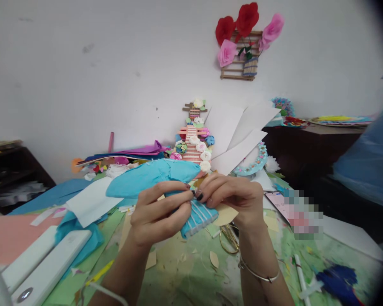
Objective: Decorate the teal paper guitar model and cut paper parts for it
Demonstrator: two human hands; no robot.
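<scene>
Both hands meet at the middle over the table. My left hand [161, 210] is closed on a turquoise paper-covered piece [198, 217] with white cord lines across it, tilted down to the right. At its upper edge my right hand [234, 195] pinches with thumb and fingertips, touching the piece. Whether something small sits between those fingertips is hidden. Just behind the hands lies a larger turquoise rounded shape [140, 178]; I cannot tell whether it joins the held piece. A cream petal-shaped paper [226, 215] shows under my right hand.
Gold wire rings [229, 239], a phone [279, 206], a white pen [300, 276] and dark blue crumpled material [338, 282] lie to the right. A flower-covered stick craft [191, 144] and white sheets [239, 146] stand behind. A white bar-shaped tool [51, 272] is at left.
</scene>
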